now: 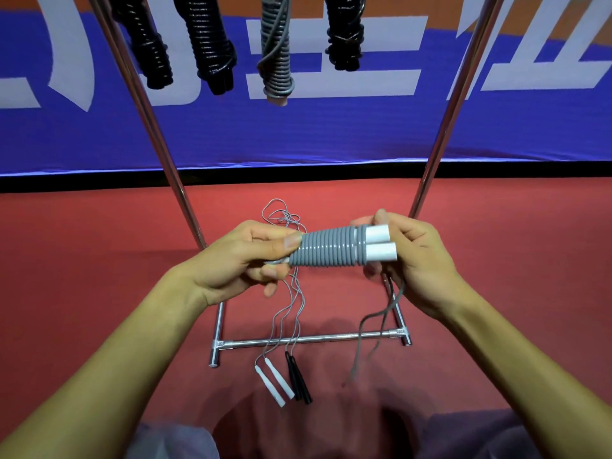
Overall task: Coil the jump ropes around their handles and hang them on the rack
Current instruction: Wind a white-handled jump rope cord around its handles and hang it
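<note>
I hold a grey jump rope (326, 248) coiled tightly round its two white handles (381, 246), lying level in front of me. My left hand (238, 260) grips the coil's left end with the thumb on top. My right hand (414, 256) pinches the right end near the white handle tips. A loose grey tail (374, 329) of rope hangs down from my right hand. On the red floor lie two uncoiled ropes, one with white handles (273, 380) and one with black handles (298, 377).
A chrome rack stands ahead with slanted uprights (159, 144) (447, 127) and a low base bar (311, 339). Three black coiled ropes (212, 44) and one grey coiled rope (276, 51) hang from its top. A blue banner (331, 134) backs the red mat.
</note>
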A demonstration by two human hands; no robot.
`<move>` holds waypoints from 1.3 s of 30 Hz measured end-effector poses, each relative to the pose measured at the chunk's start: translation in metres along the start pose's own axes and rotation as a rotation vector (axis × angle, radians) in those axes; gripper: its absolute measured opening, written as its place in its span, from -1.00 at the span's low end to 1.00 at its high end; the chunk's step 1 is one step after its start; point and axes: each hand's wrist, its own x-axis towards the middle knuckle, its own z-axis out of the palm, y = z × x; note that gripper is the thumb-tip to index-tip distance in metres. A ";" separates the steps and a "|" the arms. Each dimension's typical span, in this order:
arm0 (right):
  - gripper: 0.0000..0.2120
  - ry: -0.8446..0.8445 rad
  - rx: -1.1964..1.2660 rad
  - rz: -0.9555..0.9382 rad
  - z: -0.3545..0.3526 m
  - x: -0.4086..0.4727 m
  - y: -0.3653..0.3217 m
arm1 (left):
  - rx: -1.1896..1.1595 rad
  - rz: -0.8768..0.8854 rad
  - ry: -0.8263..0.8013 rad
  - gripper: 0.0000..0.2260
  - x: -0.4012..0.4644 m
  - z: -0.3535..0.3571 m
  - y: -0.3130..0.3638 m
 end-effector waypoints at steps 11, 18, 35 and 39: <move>-0.77 0.029 0.012 0.053 0.015 -0.004 0.022 | 0.100 0.100 0.245 -0.63 0.013 0.010 -0.009; -0.50 0.006 0.354 0.330 0.016 -0.009 0.018 | 0.337 0.269 0.318 -0.70 0.013 0.012 -0.018; -0.83 0.033 -0.260 0.292 0.003 0.002 0.013 | 0.735 0.347 0.585 -0.81 0.027 0.010 -0.028; -0.87 0.035 -0.317 0.319 -0.005 0.001 0.016 | 0.787 0.320 0.621 -0.81 0.028 0.003 -0.031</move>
